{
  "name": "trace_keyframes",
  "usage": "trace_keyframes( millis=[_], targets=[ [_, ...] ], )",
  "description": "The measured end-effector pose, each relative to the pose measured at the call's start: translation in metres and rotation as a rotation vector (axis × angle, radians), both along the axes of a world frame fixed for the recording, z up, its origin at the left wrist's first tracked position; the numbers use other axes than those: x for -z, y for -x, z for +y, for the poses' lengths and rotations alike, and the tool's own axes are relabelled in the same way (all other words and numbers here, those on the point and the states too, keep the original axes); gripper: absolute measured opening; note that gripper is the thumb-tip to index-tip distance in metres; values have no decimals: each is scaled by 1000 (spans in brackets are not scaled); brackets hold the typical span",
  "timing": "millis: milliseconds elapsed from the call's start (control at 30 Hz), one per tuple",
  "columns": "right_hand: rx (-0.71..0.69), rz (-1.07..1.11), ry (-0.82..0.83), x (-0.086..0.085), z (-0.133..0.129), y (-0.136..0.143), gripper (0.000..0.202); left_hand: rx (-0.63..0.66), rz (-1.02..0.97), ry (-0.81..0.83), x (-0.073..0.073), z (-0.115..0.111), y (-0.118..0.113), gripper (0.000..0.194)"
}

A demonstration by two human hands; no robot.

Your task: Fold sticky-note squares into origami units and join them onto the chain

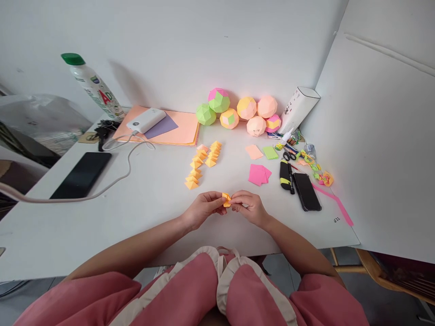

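Observation:
Between my two hands, just above the near part of the white table, is a small folded piece of orange paper (226, 199). My left hand (208, 207) pinches it from the left with thumb and fingers. From the right, the fingertips of my right hand (249, 206) close on its other edge. Beyond my hands, several folded orange paper units (197, 167) stand in two uneven rows. To the right lie pink paper squares (259, 174), with peach paper (254, 152) and green paper (270, 152) behind them.
Several paper balls (238, 113) rest against the wall. A utility knife (286, 175), scissors (289, 155) and a phone (306, 192) lie at right. On the left are a dark tablet-like slab (82, 175), a cable (128, 170), a power bank (147, 121) and a bottle (97, 90).

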State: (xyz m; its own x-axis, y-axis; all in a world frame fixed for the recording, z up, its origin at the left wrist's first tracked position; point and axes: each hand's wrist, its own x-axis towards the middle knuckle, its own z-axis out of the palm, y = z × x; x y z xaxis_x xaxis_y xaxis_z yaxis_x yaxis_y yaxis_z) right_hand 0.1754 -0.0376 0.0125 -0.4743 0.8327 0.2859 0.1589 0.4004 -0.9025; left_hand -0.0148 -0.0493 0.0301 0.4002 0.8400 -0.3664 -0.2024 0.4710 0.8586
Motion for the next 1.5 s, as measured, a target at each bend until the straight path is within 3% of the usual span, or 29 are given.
trace_keyframes(
  millis=[200, 533, 733, 1067, 1267, 1500],
  targets=[
    [-37, -25, -39, 1, 1, -1, 17, 6, 132, -158, 0, -2, 0, 32],
    [5, 78, 363, -6, -1, 1, 16, 176, 200, -458, 9, -8, 1, 36],
    [-8, 160, 556, -8, -3, 3, 16, 202, 143, -423, 6, -10, 2, 42],
    [-26, 313, 634, -8, -1, 5, 21, 118, 62, -318, 5, -8, -1, 41],
    [-43, 54, 605, 2, -5, 5, 15, 102, 119, -342, 10, -11, -4, 40],
    [24, -86, 577, 13, -7, 5, 8, 144, 348, -551, 24, -15, -8, 33]
  ],
)
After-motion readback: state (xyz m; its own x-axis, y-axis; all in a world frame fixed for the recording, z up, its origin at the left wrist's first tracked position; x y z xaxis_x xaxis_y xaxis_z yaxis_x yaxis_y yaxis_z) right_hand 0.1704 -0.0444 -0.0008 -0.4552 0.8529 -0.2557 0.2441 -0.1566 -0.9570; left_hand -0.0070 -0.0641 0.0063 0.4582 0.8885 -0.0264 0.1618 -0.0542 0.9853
